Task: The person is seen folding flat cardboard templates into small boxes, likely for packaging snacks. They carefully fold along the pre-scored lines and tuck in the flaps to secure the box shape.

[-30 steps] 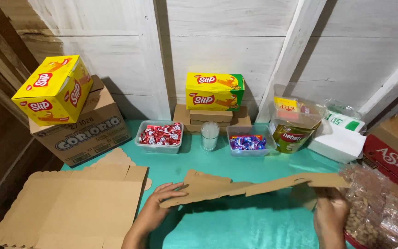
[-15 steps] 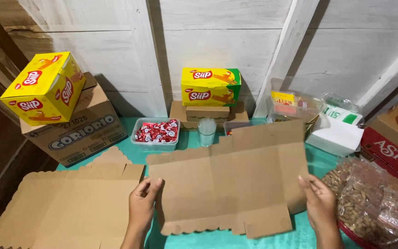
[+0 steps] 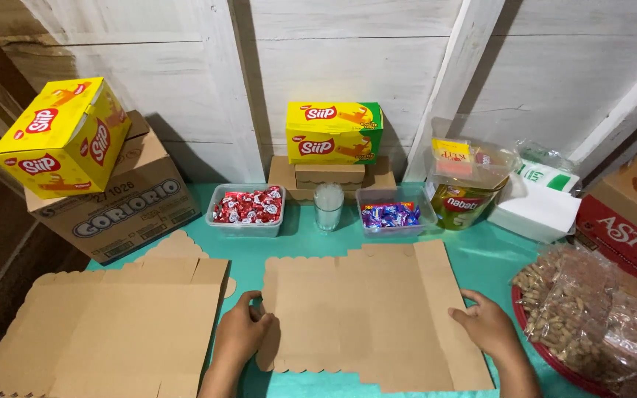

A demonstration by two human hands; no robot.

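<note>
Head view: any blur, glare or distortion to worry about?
Head view: sharp, no motion blur on the left hand, right hand or flat brown cardboard box blank; wide-angle bowing slants the white plank wall at the edges; dim shadow in the left corner; mild glare on the clear plastic bags of nuts.

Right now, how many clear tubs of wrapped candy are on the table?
2. The tub of red candies sits left of the clear cup; the tub of purple-blue candies sits right of it. Both are behind the flat cardboard blank. None seem hidden.
</note>
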